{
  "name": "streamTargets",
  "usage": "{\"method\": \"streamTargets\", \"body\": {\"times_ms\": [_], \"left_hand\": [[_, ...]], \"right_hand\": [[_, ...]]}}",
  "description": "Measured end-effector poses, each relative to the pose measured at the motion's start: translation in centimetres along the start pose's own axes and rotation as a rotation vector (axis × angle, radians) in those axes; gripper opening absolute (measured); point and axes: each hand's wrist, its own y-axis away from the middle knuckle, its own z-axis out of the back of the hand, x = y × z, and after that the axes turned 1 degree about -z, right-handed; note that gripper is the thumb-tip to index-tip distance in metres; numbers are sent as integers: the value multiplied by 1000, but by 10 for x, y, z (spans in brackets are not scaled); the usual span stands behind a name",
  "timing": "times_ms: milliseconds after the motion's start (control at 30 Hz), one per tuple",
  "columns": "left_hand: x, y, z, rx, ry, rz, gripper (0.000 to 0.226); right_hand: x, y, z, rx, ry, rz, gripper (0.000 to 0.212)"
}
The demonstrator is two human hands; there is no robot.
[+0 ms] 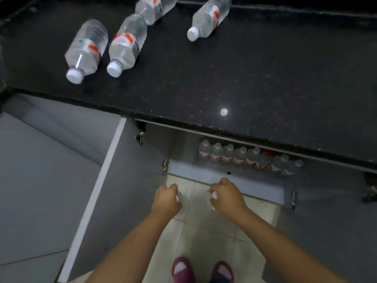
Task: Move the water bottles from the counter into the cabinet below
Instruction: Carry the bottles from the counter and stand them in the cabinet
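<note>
The picture is dim and soft throughout, with a faint motion blur. A small round glare spot (224, 111) sits on the black speckled counter (255, 74), near its front edge; the light seems to come from overhead. Below the counter edge, the cabinet interior (183, 144) lies in shadow, and the row of bottles (244, 157) there is hazy. The pale floor tiles (204, 237) are the brightest area. Wide-angle distortion bends the counter's edge toward the frame's sides.
</note>
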Motion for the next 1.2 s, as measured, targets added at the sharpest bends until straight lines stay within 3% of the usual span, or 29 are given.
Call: {"method": "streamTargets", "body": {"times_ms": [267, 467, 867, 1000, 1200], "left_hand": [[16, -167, -109, -209, 116, -122, 34], [14, -247, -125, -393, 122, -205, 37], [20, -300, -120, -444, -35, -192, 40], [24, -308, -120, -369, -55, -330, 61], [41, -317, -110, -411, 69, -509, 47]], "right_hand": [[-67, -168, -113, -176, 91, 61, 26], [-90, -244, -129, -301, 145, 121, 24], [-93, -273, -123, -264, 195, 115, 27], [-86, -280, -129, -312, 224, 85, 34], [-81, -285, -133, -359, 266, 71, 35]]}}
